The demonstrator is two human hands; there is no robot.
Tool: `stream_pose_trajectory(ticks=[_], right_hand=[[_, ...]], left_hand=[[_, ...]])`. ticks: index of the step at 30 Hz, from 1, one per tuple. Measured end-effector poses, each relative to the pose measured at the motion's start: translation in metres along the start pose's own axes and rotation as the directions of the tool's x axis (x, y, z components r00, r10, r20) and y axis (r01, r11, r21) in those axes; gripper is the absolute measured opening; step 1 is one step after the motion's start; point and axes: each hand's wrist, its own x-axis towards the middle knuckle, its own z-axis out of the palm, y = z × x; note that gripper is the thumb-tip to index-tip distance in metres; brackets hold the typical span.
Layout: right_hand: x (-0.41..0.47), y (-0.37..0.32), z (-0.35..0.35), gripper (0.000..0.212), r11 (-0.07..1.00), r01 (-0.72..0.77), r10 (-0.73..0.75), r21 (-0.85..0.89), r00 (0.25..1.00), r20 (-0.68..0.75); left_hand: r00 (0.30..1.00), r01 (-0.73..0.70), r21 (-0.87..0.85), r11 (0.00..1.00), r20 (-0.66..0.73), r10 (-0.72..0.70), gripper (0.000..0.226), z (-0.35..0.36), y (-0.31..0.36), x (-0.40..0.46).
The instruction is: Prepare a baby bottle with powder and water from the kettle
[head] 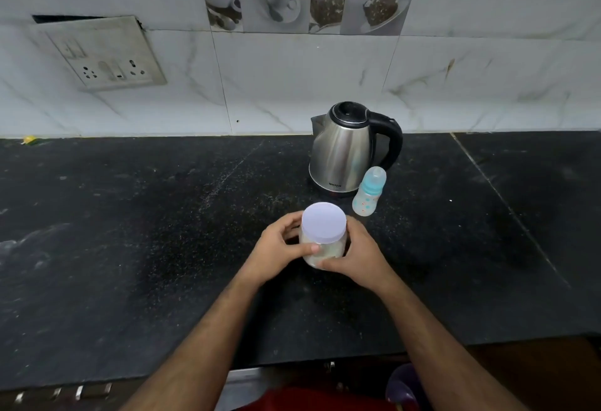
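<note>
A clear jar of pale powder (320,253) with a white screw lid (323,222) stands on the black counter in front of me. My left hand (279,251) grips its left side, thumb across the front. My right hand (356,253) grips its right side, thumb low on the front. The lid is on. Behind the jar to the right stands a small baby bottle (369,196) with a teal collar and clear cap, upright and closed. A steel electric kettle (344,150) with a black lid and handle stands right behind the bottle, its lid down.
The black stone counter (162,248) stretches wide to both sides, with its front edge near my body. A tiled wall runs along the back, and a socket plate (107,56) is mounted at the upper left. A small yellow scrap (29,140) lies at the far left by the wall.
</note>
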Motion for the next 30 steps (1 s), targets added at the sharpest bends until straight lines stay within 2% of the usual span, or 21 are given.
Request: stream_pose_trajectory(ticks=[5,10,21,30], right_hand=[[0.025,0.010,-0.006,0.095,0.993,-0.020,0.018,-0.113,1.000,-0.013],[0.055,0.011,-0.012,0.089,0.999,-0.024,0.022,-0.038,0.999,-0.049],[0.106,0.024,-0.006,0.083,0.994,-0.025,0.012,-0.108,0.993,-0.116],[0.117,0.026,-0.008,0.086,0.985,-0.061,0.045,-0.161,0.994,-0.098]], left_hand=[[0.999,0.019,0.121,0.992,-0.049,-0.014,0.069,0.011,-0.008,0.025],[0.993,0.032,0.173,0.984,-0.116,-0.011,0.070,0.018,-0.008,0.058],[0.984,0.099,0.162,0.982,-0.163,-0.072,0.071,0.018,-0.016,0.103],[0.982,0.116,0.135,0.984,-0.165,-0.093,0.070,0.020,-0.019,0.110]])
